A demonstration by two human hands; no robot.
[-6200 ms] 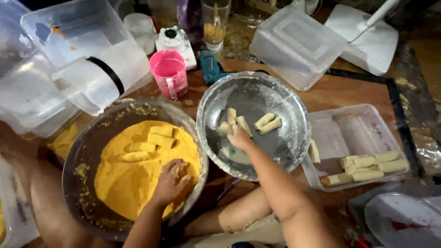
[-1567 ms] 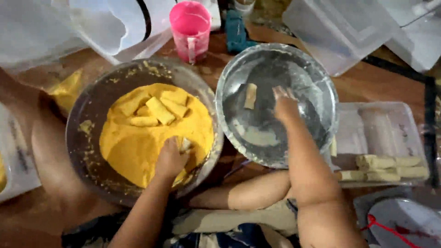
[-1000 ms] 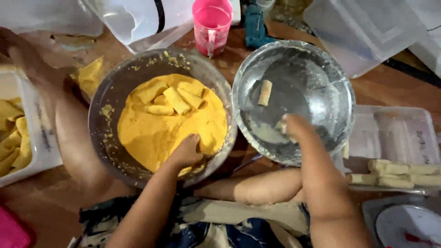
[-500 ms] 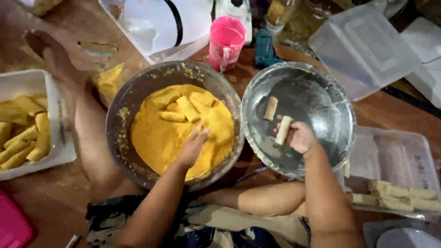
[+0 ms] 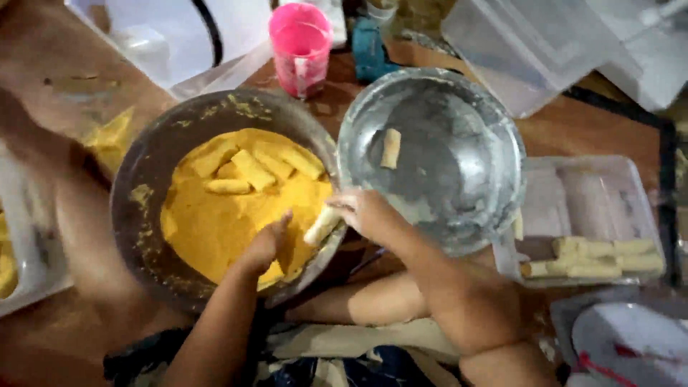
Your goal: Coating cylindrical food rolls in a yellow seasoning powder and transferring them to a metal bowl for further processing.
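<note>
Right hand point(image 5: 369, 215) pinching a pale stick point(image 5: 321, 226), over rim between the two bowls. Left hand point(image 5: 264, 247) just left of it, resting in yellow crumbs point(image 5: 215, 222) inside dark bowl point(image 5: 143, 193); grip unclear, fingers loosely curled. Coated sticks point(image 5: 251, 168) above left hand. One stick point(image 5: 390, 147) in metal bowl point(image 5: 494, 193) above right hand. Tray point(image 5: 609, 208) further right.
</note>
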